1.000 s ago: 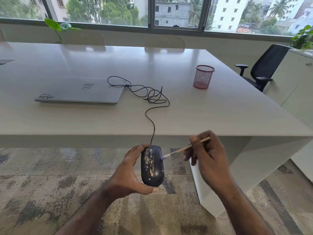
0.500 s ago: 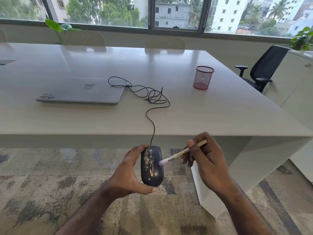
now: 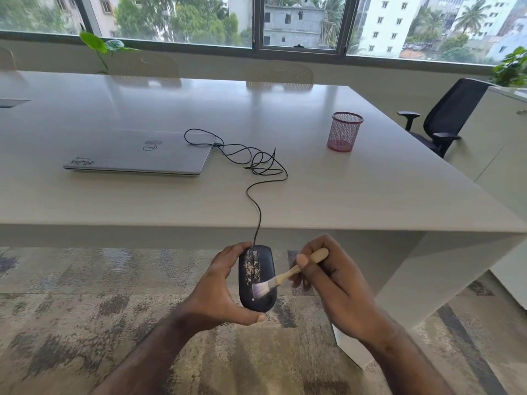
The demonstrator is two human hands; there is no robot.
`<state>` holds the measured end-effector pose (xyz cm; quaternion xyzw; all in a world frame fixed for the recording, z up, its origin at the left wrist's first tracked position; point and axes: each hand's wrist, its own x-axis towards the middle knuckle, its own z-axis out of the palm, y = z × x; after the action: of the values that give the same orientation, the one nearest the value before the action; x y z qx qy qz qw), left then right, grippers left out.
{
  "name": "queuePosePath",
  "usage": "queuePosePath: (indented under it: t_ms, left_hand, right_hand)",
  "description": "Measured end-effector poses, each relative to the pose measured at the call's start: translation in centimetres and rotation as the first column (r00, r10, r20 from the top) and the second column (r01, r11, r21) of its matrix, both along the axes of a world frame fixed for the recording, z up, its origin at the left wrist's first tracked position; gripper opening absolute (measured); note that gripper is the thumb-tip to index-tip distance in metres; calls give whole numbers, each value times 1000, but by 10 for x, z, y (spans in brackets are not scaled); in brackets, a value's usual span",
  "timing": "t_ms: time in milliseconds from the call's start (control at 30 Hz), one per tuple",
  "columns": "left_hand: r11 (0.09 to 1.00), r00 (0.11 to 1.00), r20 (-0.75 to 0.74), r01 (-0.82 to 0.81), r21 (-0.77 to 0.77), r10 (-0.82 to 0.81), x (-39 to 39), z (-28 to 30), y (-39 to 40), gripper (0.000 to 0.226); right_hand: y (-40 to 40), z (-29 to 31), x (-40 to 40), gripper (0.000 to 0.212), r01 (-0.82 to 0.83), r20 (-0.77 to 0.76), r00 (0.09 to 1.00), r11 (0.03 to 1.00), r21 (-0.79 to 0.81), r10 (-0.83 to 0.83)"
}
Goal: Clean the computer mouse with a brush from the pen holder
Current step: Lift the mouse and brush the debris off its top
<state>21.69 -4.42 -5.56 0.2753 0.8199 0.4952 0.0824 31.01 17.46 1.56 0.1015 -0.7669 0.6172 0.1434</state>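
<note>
Bristles of a small wooden-handled brush (image 3: 288,276) are being pressed on the speckled black corded mouse (image 3: 257,280), gripped by the left hand (image 3: 219,292); the brush is being pinched by the right hand (image 3: 336,289).

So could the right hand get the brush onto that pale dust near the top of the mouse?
Probably yes. The right hand already has the brush on the mouse, just below the dust. The left hand grips only the sides, leaving the top open.
</note>
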Motion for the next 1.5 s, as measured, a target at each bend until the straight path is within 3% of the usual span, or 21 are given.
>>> queuePosePath:
  t_ms: [233, 500, 700, 900, 1100, 1367, 1500]
  left_hand:
    - [1000, 999, -34, 3, -7, -4, -2, -2, -1, 112]
    - [1000, 999, -36, 0, 7, 0, -6, -5, 1, 113]
    - [1000, 1000, -22, -3, 9, 3, -7, -6, 1, 118]
    - [1000, 999, -54, -3, -6, 3, -8, -3, 2, 113]
    - [1000, 1000, -20, 8, -10, -8, -8, -3, 2, 116]
    - [1000, 1000, -22, 19, -2, -19, -8, -3, 3, 116]
    - [1000, 1000, -18, 20, 5, -20, -8, -3, 4, 114]
  right_hand:
    - [-1, 0, -2, 8, 24, -40, 999, 992, -125, -29]
    - [-3, -5, -4, 11, -21, -17, 1000, 1000, -3, 21]
    - [-3, -1, -5, 13, -18, -51, 999, 998, -63, 15]
    - [-9, -5, -4, 8, -102, 18, 995, 990, 93, 101]
    - [-8, -2, -8, 8, -13, -61, 998, 1000, 0, 13]
    - [-10, -2, -7, 11, -69, 25, 997, 997, 36, 68]
    - [-8, 2, -8, 12, 58, -36, 998, 998, -38, -60]
